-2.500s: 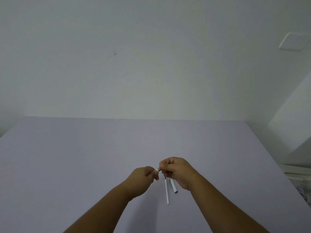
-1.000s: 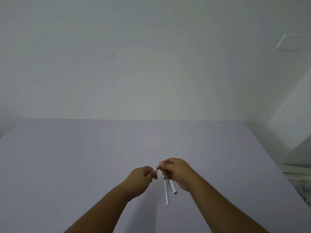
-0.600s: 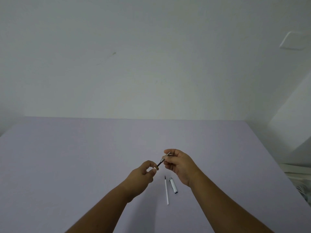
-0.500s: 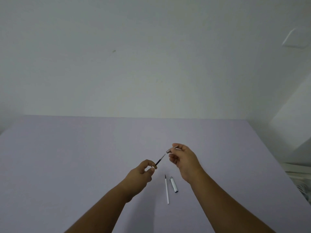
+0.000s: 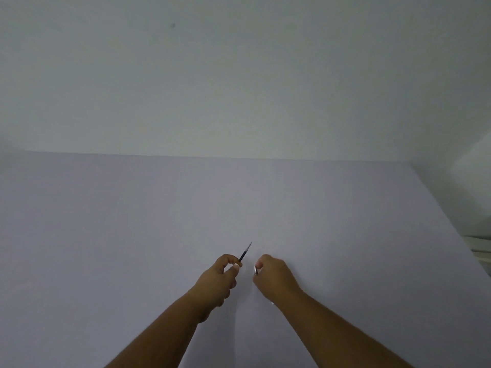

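Observation:
My left hand [image 5: 219, 281] pinches the lower end of a thin dark pen refill [image 5: 245, 252], whose tip points up and to the right. My right hand [image 5: 275, 278] is curled round a small silvery pen part [image 5: 255, 270], of which only a short end shows beside the fingers. The two hands hover close together over the lilac table [image 5: 132, 221], a small gap between them. The white pen tube and cap seen earlier lie hidden under my right hand and forearm; a tiny pale bit [image 5: 272, 303] shows at the wrist.
A pale wall rises behind the table's far edge. The table's right edge runs diagonally at the right, with white objects [image 5: 482, 248] beyond it.
The refill has come out of the silvery part. My right hand moved down towards the table with that part and now covers the white tube and cap. My view has tilted down.

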`<state>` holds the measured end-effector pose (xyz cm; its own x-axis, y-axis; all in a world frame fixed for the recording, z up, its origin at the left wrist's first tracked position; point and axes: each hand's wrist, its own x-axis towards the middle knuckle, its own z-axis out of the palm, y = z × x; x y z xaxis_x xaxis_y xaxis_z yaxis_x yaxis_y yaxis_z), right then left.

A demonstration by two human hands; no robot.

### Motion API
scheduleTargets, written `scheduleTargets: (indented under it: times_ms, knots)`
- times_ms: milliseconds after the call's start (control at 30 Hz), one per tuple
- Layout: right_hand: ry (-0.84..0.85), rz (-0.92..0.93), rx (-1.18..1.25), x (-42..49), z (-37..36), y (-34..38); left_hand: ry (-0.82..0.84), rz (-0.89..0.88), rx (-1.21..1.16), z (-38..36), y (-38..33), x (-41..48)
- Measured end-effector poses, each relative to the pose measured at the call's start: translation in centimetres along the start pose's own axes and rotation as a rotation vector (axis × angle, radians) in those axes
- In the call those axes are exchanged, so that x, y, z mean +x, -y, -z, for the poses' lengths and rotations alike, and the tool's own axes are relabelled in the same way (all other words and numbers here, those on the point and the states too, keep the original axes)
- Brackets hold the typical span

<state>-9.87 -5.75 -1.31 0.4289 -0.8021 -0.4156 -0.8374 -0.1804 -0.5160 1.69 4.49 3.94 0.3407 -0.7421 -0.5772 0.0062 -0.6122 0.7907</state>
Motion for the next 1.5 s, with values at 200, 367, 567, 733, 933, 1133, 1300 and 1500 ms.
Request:
scheduleTargets:
  times_ms: [200,367,567,733,933,1133,1300,1500]
  knots:
    - [-0.023,-0.003,-0.071,0.4,-0.4,-0.2,0.007,0.003,0.029,-0.1,0.6,1.0]
    - [-0.091,0.009,0.206,0.2,1.4,0.0,0.018,0.006,0.038,0.0,0.6,1.4]
    - [0.140,-0.085,0.727,-0.7,3.8,1.2,0.063,0.017,0.061,-1.0,-0.3,1.7]
    - [-0.081,-0.155,0.984,0.6,6.1,0.6,0.075,0.032,0.034,-1.2,-0.4,1.4]
    - [-0.127,-0.168,0.130,1.7,6.8,-3.6,0.037,0.103,0.015,-0.6,0.5,1.6]
    - [-0.146,-0.173,0.112,1.8,5.4,-4.4,0.058,0.113,0.037,-0.9,1.2,1.7]
    - [-0.153,-0.167,0.133,1.7,5.1,-4.6,0.055,0.104,0.051,-1.1,1.4,1.6]
    - [-0.163,-0.130,0.097,1.5,5.1,-4.6,0.050,0.077,0.052,-0.9,1.4,1.4]
